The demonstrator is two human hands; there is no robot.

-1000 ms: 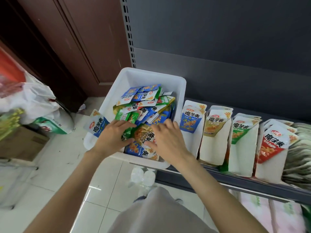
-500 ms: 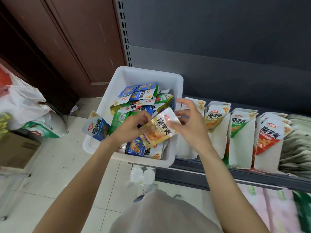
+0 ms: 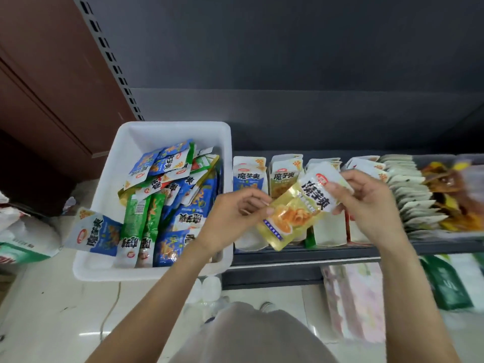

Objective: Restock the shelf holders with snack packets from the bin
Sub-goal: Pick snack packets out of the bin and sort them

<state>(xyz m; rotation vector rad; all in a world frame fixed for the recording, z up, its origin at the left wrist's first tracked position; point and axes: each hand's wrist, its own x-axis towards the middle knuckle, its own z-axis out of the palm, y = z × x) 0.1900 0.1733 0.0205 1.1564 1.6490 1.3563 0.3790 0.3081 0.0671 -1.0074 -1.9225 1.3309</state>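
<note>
A yellow snack packet [image 3: 293, 216] sits just right of the frame's centre, held tilted between both hands in front of the shelf holders [image 3: 327, 229]. The left hand [image 3: 230, 218] pinches the packet's lower left edge between thumb and curled fingers. The right hand [image 3: 366, 203] grips its white upper end, the fingers folded round the top corner with the thumb across the printed face. The packet hangs over the front of the second and third holders, though whether it touches them is hard to tell from this angle.

To the left, the white bin [image 3: 104, 200] rests on the end of the dark shelf [image 3: 275, 254], piled with blue and green packets [image 3: 167, 205]; one blue packet [image 3: 97, 234] lies draped over the bin's left rim. The holders stand in a row just right of the bin, each showing a packet at its front. Farther right, at the frame's edge, a fanned row of pale packets [image 3: 411, 195] lies beside blurred orange ones. White bags [image 3: 23, 242] sit on the floor at lower left.
</note>
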